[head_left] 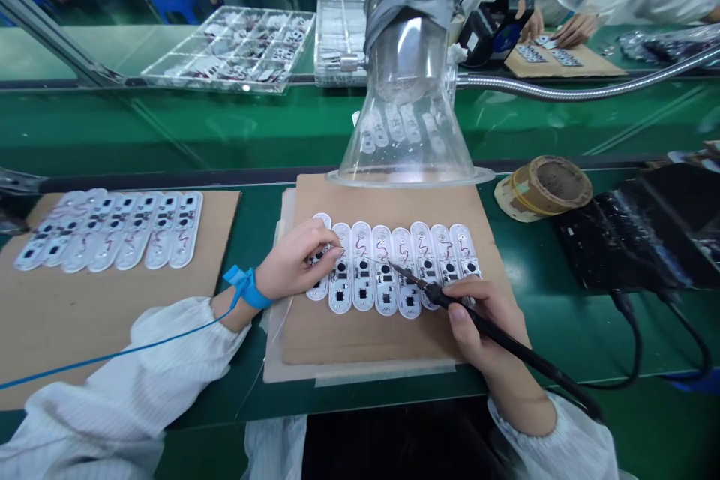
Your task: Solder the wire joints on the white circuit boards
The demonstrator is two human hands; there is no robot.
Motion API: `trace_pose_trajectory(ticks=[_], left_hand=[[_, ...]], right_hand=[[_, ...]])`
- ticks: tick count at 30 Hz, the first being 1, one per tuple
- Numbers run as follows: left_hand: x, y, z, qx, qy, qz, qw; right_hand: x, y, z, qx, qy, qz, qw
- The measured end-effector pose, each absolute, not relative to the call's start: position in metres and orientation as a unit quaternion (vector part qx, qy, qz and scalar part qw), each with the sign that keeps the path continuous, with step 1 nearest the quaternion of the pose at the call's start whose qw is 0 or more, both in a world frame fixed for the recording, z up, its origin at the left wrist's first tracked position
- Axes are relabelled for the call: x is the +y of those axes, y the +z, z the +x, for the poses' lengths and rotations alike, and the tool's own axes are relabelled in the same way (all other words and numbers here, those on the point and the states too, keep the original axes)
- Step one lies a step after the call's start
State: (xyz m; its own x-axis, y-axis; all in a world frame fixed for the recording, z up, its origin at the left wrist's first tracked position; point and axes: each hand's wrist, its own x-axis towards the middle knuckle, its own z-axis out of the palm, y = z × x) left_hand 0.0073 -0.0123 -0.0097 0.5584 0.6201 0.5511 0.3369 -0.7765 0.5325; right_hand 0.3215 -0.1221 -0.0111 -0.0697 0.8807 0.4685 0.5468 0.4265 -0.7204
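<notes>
A row of white, rounded circuit boards (385, 289) with thin red wires and black chips lies on a cardboard sheet (371, 337) before me. My right hand (484, 315) is closed round a soldering iron (450, 298), its tip just over a board near the middle of the row. Over the left end of the row, my left hand (301, 259) pinches a thin strand of solder wire (365, 256) that reaches toward the iron's tip. The strand's tail trails down past the cardboard. A blue wrist strap (247, 288) circles my left wrist.
A clear fume hood (410, 127) hangs above the boards. More boards (132, 229) lie on cardboard at left. A round pot (543, 187) and a black, film-wrapped unit (635, 225) stand at right. Beyond are a compartment tray (236, 49) and a co-worker's hands (577, 30).
</notes>
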Motion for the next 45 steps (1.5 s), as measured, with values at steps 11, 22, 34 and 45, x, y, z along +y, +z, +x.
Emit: trace_pose_trajectory(ticks=[11, 22, 34, 45], left_hand=[[-0.011, -0.012, 0.005, 0.299, 0.379, 0.856, 0.184], [-0.012, -0.009, 0.007, 0.303, 0.347, 0.865, 0.201], [-0.01, -0.009, 0.005, 0.278, 0.394, 0.859, 0.172], [-0.007, -0.007, 0.002, 0.288, 0.387, 0.858, 0.179]], right_hand=[[-0.119, -0.006, 0.318, -0.729, 0.165, -0.517, 0.417], [-0.119, -0.001, 0.317, -0.736, 0.169, -0.524, 0.395], [-0.126, -0.003, 0.317, -0.701, 0.188, -0.533, 0.435], [-0.117, -0.008, 0.299, -0.696, 0.215, -0.544, 0.416]])
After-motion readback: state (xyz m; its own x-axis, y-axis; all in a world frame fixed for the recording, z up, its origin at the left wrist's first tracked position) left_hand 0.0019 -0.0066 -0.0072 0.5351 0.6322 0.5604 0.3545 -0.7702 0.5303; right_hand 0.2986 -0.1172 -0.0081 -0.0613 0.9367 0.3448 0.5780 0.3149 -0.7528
